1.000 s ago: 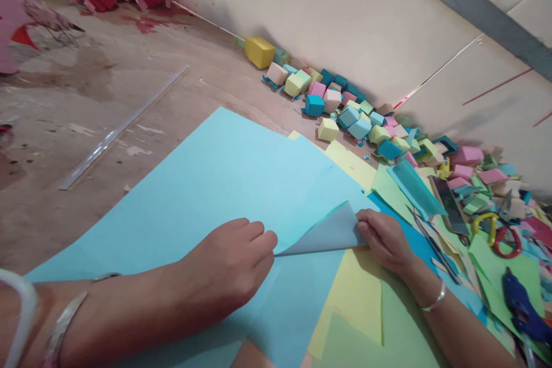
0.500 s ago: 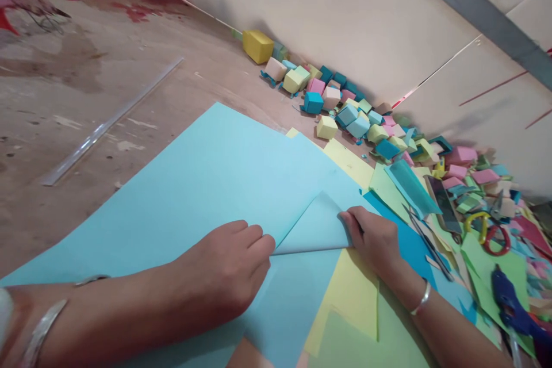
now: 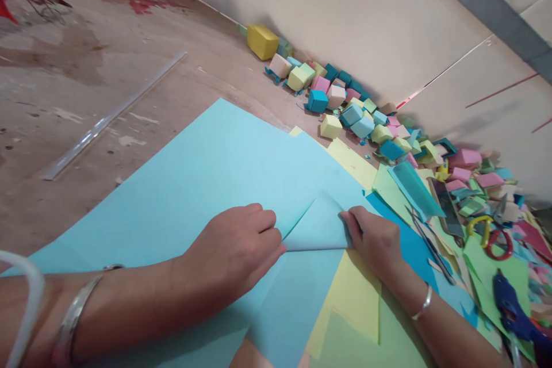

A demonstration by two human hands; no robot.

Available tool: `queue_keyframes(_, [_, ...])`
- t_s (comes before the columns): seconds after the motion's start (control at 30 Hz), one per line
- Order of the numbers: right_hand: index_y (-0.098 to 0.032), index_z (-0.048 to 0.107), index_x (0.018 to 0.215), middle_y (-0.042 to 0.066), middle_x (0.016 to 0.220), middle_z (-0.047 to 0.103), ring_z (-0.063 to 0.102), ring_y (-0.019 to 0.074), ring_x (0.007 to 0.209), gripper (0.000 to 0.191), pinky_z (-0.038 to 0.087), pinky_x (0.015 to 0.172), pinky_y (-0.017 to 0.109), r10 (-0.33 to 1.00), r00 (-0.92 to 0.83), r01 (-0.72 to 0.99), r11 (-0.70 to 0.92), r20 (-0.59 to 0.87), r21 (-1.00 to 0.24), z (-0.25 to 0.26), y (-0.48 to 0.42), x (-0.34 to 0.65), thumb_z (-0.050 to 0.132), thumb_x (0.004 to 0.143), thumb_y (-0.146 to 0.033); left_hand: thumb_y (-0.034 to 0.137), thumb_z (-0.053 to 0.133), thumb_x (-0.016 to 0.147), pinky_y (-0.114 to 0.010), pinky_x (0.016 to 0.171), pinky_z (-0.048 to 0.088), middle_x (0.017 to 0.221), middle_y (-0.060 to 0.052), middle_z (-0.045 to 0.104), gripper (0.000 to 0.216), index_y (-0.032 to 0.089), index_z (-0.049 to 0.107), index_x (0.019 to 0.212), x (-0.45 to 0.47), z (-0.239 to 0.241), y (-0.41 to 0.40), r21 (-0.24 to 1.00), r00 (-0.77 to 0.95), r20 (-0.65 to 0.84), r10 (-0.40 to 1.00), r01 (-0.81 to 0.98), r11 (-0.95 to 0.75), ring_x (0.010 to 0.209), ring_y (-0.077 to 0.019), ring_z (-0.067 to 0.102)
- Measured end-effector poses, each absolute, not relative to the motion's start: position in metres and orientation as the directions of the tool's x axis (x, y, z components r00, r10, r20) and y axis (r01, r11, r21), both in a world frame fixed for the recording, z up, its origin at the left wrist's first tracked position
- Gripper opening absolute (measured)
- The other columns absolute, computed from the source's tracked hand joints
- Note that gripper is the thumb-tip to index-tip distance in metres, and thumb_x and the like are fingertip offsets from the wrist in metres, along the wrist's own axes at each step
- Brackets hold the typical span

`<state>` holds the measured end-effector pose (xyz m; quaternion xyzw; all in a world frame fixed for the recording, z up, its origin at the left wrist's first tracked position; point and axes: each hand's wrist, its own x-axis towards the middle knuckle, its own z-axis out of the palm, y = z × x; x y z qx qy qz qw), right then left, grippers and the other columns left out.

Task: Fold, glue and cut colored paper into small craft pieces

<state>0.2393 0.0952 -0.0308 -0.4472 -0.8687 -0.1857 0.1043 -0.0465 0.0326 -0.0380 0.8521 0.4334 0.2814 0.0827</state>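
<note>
Blue sheet (image 3: 190, 178) with folded flap (image 3: 321, 227)

The sheet lies partly over the yellow paper (image 3: 357, 299). Left hand (image 3: 235, 244): curled at the flap's left end; grip cannot be told. Right hand (image 3: 379, 238), apart from the left: pinching the flap's right edge.

Both our arms in frame, forearms bare. Left arm (image 3: 138, 305) enters lower left, runs near level, rising slightly toward centre. Left wrist (image 3: 179, 276) about straight. Left hand (image 3: 235, 247) just below centre: back up, fingers curled, knuckles pointing right. Underside hidden, can't read the grip. Right arm (image 3: 452, 322) comes in bottom right, slants up-left. Right hand (image 3: 377, 236) right of centre, thumb pinched to the curled fingers. Hands apart, similar height.
</note>
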Motion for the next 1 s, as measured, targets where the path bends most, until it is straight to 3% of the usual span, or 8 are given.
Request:
queue_keyframes(0.23, [-0.019, 0.058, 0.068, -0.001, 0.048, 0.051, 0.045, 0.0115, 0.043, 0.038, 0.021, 0.048, 0.029, 0.728, -0.585, 0.811, 0.534, 0.358, 0.239, -0.033, 0.096, 0.239, 0.046, 0.098, -0.039, 0.024, 0.044, 0.094, -0.033, 0.06, 0.026, 0.075, -0.004, 0.05, 0.027, 0.017, 0.055, 0.07, -0.047, -0.029, 0.035, 0.532, 0.458, 0.285, 0.842, 0.655, -0.536, 0.068, -0.0187, 0.04])
queue_keyframes(0.3, [-0.019, 0.059, 0.071, -0.001, 0.049, 0.053, 0.047, 0.0121, 0.043, 0.037, 0.023, 0.047, 0.028, 0.763, -0.561, 0.826, 0.541, 0.321, 0.157, -0.03, 0.098, 0.241, 0.044, 0.099, -0.039, 0.023, 0.044, 0.093, -0.033, 0.06, 0.025, 0.073, -0.003, 0.049, 0.028, 0.017, 0.054, 0.068, -0.048, -0.03, 0.034, 0.545, 0.472, 0.258, 0.843, 0.65, -0.53, 0.067, -0.0185, 0.039])
queue_keyframes(0.47, [-0.022, 0.059, 0.084, -0.002, 0.064, 0.061, 0.054, 0.0118, 0.054, 0.027, 0.034, 0.052, 0.024, 0.825, -0.562, 0.802, 0.563, 0.068, -0.203, -0.013, 0.101, 0.25, 0.041, 0.099, -0.036, 0.02, 0.048, 0.09, -0.033, 0.059, 0.023, 0.07, -0.003, 0.047, 0.025, 0.017, 0.051, 0.065, -0.047, -0.033, 0.031, 0.523, 0.49, 0.268, 0.829, 0.649, -0.553, 0.065, -0.0173, 0.038])
queue_keyframes(0.53, [-0.022, 0.057, 0.08, -0.003, 0.062, 0.058, 0.052, 0.0115, 0.054, 0.028, 0.036, 0.053, 0.023, 0.816, -0.576, 0.784, 0.568, 0.047, -0.25, -0.009, 0.1, 0.252, 0.041, 0.098, -0.035, 0.019, 0.049, 0.089, -0.033, 0.059, 0.023, 0.07, -0.002, 0.046, 0.025, 0.017, 0.049, 0.064, -0.046, -0.034, 0.031, 0.51, 0.496, 0.274, 0.824, 0.651, -0.562, 0.065, -0.017, 0.038])
queue_keyframes(0.77, [-0.02, 0.047, 0.059, -0.002, 0.051, 0.045, 0.044, 0.0119, 0.05, 0.04, 0.027, 0.053, 0.028, 0.804, -0.545, 0.82, 0.57, 0.239, -0.047, -0.022, 0.093, 0.245, 0.046, 0.096, -0.034, 0.016, 0.051, 0.086, -0.033, 0.059, 0.021, 0.069, -0.002, 0.046, 0.023, 0.017, 0.046, 0.064, -0.046, -0.034, 0.03, 0.496, 0.499, 0.304, 0.811, 0.644, -0.582, 0.064, -0.0171, 0.035])
queue_keyframes(1.0, [-0.02, 0.044, 0.056, -0.001, 0.05, 0.044, 0.043, 0.0121, 0.049, 0.042, 0.023, 0.052, 0.029, 0.77, -0.578, 0.807, 0.588, 0.268, 0.053, -0.027, 0.094, 0.243, 0.047, 0.096, -0.034, 0.018, 0.051, 0.088, -0.033, 0.059, 0.019, 0.067, -0.001, 0.046, 0.026, 0.018, 0.047, 0.062, -0.045, -0.038, 0.028, 0.485, 0.485, 0.328, 0.811, 0.65, -0.585, 0.063, -0.0175, 0.035])
